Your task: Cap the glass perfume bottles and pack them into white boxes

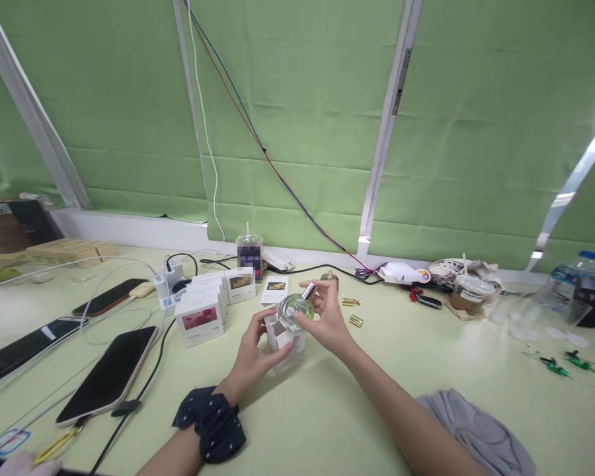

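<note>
A round clear glass perfume bottle (297, 311) with a silver cap is gripped by my right hand (327, 314), tilted with its cap toward the upper right. Just below it, my left hand (255, 350) holds a small open white box (280, 337), fingers around its left side and thumb along the front. The bottle covers part of the box's opening. Two small gold caps, one farther back (350, 301) and one nearer (356, 320), lie on the table to the right of my right hand. A gold ornate piece (330, 277) shows partly behind my fingers.
White boxes with pictures (201, 320) line up on the left. Phones (110, 373), cables and a charger (167, 284) spread farther left. A lidded drink cup (471, 291), green-handled clips (555, 365) and a grey cloth (476, 426) lie to the right.
</note>
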### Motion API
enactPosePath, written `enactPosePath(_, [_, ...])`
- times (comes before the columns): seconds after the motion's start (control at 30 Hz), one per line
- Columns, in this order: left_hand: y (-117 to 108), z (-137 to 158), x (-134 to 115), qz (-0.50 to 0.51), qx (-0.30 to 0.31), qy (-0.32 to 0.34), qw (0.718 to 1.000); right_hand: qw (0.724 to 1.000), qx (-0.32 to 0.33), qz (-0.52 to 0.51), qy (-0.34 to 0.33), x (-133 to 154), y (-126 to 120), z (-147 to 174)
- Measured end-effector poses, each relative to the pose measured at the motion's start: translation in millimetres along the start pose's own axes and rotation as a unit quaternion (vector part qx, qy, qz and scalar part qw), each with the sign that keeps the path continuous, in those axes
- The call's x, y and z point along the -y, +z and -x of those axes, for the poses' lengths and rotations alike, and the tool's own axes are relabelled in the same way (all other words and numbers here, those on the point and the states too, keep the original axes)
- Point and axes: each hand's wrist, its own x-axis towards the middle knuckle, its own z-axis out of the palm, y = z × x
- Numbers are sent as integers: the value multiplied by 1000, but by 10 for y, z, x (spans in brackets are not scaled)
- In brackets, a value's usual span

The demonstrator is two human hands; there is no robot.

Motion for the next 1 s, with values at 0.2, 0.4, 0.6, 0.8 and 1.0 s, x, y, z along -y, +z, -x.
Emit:
enactPosePath(0.2, [58, 26, -70, -17, 35, -1, 999, 995, -45, 73, -42, 72, 129, 97])
enactPosePath(0.4, [89, 46, -74, -50, 44, 49, 997, 983, -67, 169, -28, 102, 168, 133])
enactPosePath(0.6, [63, -2, -77, -11, 41, 26, 999, 992, 82, -10, 97, 201, 99, 61])
enactPosePath(0.8, [39, -30, -36, 1, 62, 1, 998, 983, 162, 13, 79, 166, -50, -5])
enactPosePath(1.0, [38, -12, 43, -38, 63, -10, 997, 931, 166, 320, -64, 91, -154, -47])
